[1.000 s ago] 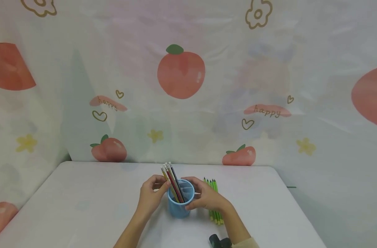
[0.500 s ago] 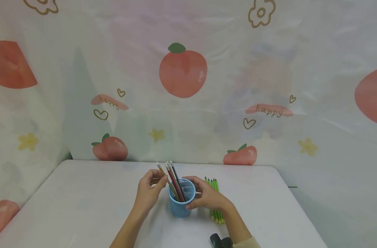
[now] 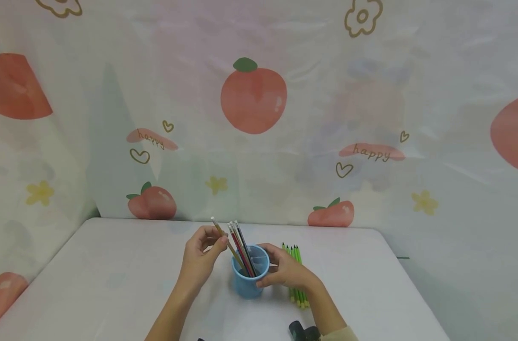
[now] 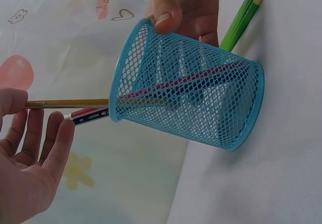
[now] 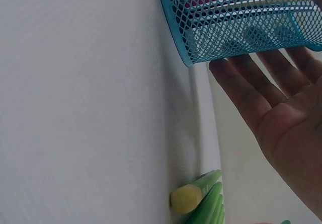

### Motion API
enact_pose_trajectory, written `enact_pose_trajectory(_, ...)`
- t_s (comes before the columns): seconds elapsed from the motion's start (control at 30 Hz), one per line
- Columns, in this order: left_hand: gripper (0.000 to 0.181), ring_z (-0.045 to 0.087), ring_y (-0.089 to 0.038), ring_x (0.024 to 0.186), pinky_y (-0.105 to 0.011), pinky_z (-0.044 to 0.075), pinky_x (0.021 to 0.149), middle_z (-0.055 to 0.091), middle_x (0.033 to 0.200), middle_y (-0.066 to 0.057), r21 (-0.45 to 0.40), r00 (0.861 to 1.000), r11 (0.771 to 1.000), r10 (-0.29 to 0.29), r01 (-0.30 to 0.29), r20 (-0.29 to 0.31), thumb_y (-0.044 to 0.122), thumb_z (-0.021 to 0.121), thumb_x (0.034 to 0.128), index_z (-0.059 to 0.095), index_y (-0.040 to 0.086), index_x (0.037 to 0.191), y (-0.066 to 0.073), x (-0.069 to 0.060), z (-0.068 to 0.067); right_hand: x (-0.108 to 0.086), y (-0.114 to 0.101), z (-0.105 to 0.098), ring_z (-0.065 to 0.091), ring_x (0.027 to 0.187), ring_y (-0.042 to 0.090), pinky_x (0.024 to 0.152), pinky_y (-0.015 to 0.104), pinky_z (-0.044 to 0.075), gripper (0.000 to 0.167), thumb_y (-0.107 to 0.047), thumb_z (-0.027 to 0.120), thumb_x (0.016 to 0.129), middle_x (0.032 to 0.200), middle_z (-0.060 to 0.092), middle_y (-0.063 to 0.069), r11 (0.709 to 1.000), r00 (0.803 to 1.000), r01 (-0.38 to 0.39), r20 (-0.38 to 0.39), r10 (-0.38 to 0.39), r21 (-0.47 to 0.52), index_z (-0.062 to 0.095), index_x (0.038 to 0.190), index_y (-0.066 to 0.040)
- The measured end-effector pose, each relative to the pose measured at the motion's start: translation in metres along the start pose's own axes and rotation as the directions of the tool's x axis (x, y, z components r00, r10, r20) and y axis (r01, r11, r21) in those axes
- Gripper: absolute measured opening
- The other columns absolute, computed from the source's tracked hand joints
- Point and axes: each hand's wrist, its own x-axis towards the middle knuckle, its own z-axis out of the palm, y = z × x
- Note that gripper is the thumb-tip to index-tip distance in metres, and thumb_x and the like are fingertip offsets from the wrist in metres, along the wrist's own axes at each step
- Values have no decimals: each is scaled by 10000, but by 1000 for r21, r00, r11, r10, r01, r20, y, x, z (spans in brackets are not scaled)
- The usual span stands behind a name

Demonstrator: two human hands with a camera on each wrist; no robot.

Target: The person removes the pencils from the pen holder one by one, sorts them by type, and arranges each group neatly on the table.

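Observation:
My left hand [image 3: 199, 258] pinches a gold-yellow pencil [image 4: 65, 103] near its white end, thumb against fingers. The pencil's lower part is still inside a blue mesh pen holder [image 3: 247, 288], leaning left over the rim. Several other pencils [image 3: 243, 251], red and dark ones among them, stand in the holder and slant the same way. On the holder's right side my right hand [image 3: 289, 272] holds it, thumb on the near side and fingers around the far side. In the right wrist view, the fingertips touch the mesh wall [image 5: 236, 38].
Several green pencils [image 3: 300, 298] lie side by side on the white table [image 3: 114, 284], just right of the holder and partly behind the right wrist. A dark object [image 3: 299, 330] shows beside the right sleeve. A printed curtain [image 3: 259, 189] hangs behind the table.
The left hand has moved up and left with the gold-yellow pencil, separating it from the other pencils and drawing it partly upward. The right hand and pen holder stay nearly in place.

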Motion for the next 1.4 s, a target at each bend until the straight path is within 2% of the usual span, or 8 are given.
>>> enact_pose_trajectory(0.2, 204, 664, -222, 1009, -273, 581, 895, 664, 1101, -68, 4, 1000, 1000, 14, -14, -3, 189, 694, 949, 599, 87, 1097, 9, -1, -5, 1, 0, 0, 579, 1247, 276, 1045, 479, 501, 757, -114, 881, 735, 1347, 615, 55, 1000, 1000, -9, -6, 9, -12, 520, 1399, -165)
enact_pose_trajectory(0.43, 206, 658, -223, 1016, -291, 586, 895, 631, 1126, -138, -27, 998, 998, 58, -58, -11, 151, 680, 955, 580, 57, 1110, 19, -2, -9, 0, -1, 0, 574, 1251, 292, 1043, 493, 499, 766, -129, 879, 737, 1356, 606, 70, 1000, 1000, -10, -3, 10, -24, 510, 1407, -153)
enact_pose_trajectory(0.6, 203, 670, -218, 1011, -320, 592, 892, 626, 1108, -119, -63, 997, 995, 76, -77, -19, 111, 658, 965, 567, 33, 1129, 23, -3, -10, 1, 1, -1, 577, 1247, 281, 1042, 481, 502, 773, -131, 884, 731, 1354, 608, 57, 1000, 1000, -11, -7, 11, -28, 509, 1406, -158)
enact_pose_trajectory(0.77, 199, 688, -219, 975, -345, 595, 890, 631, 1074, -106, -106, 997, 991, 73, -75, -23, 88, 640, 972, 565, 16, 1142, 27, -3, -13, 1, 1, -1, 578, 1243, 279, 1039, 478, 506, 784, -125, 886, 727, 1352, 607, 60, 1000, 1000, -12, -7, 12, -22, 506, 1412, -151)
enact_pose_trajectory(0.93, 237, 691, -223, 926, -333, 600, 876, 624, 1055, -101, -94, 997, 993, 67, -72, -48, 113, 638, 978, 550, 5, 1170, 28, -3, -20, 0, 1, 1, 580, 1236, 283, 1034, 482, 509, 768, -121, 882, 731, 1347, 607, 56, 1000, 1000, -15, -3, 15, -18, 515, 1403, -175)
enact_pose_trajectory(1.1, 250, 687, -223, 913, -354, 610, 849, 622, 1058, -96, -111, 997, 992, 46, -53, -62, 108, 637, 978, 539, 0, 1181, 25, 0, -27, -1, 1, 1, 568, 1250, 299, 1042, 508, 496, 762, -120, 877, 736, 1353, 601, 61, 1000, 1000, -15, -5, 15, -20, 513, 1403, -177)
enact_pose_trajectory(1.27, 280, 681, -158, 892, -356, 611, 847, 617, 1076, -78, -144, 998, 989, 10, -19, -63, 42, 628, 967, 512, -44, 1207, 20, 5, -34, -1, 0, 1, 567, 1254, 293, 1040, 495, 501, 763, -122, 875, 739, 1358, 597, 48, 1000, 1000, -11, -3, 11, -26, 511, 1405, -192)
enact_pose_trajectory(1.4, 284, 670, -143, 889, -339, 611, 843, 613, 1065, -55, -137, 998, 991, -17, 9, -60, 26, 636, 958, 510, -41, 1203, 15, 8, -40, -1, 0, 1, 566, 1251, 303, 1036, 496, 505, 765, -124, 874, 744, 1358, 594, 63, 999, 1000, -7, -3, 7, -35, 504, 1412, -175)
